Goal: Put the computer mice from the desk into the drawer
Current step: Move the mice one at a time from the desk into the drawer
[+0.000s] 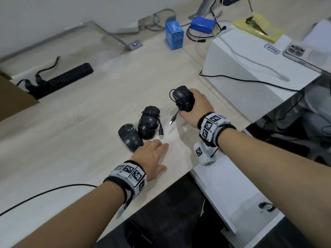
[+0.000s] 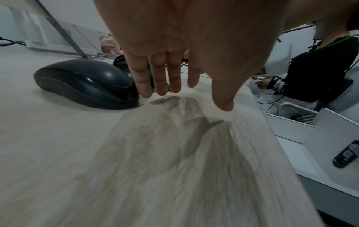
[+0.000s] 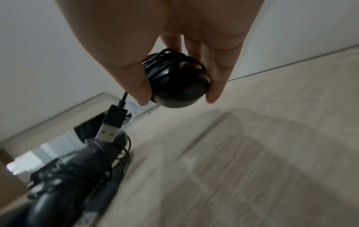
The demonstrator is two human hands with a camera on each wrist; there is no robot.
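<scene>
Three black mice are on or above the light wood desk (image 1: 89,122). My right hand (image 1: 195,108) grips one with its cable wound round it (image 1: 182,98) (image 3: 178,86), lifted off the desk, its USB plug (image 1: 172,120) dangling. A second cable-wrapped mouse (image 1: 148,122) (image 3: 77,176) lies in the middle. A wireless mouse (image 1: 129,136) (image 2: 87,83) lies left of it. My left hand (image 1: 152,154) (image 2: 174,69) hovers flat with straight fingers just right of the wireless mouse, holding nothing. The open white drawer (image 1: 229,190) (image 2: 295,126) sits below the desk's right edge.
A black power strip (image 1: 60,79) lies far left, two blue boxes (image 1: 174,35) at the back, a white box (image 1: 250,68) with a phone (image 1: 300,54) on the right. A black gadget (image 2: 345,155) lies in the drawer. A black cable (image 1: 44,194) crosses the near left.
</scene>
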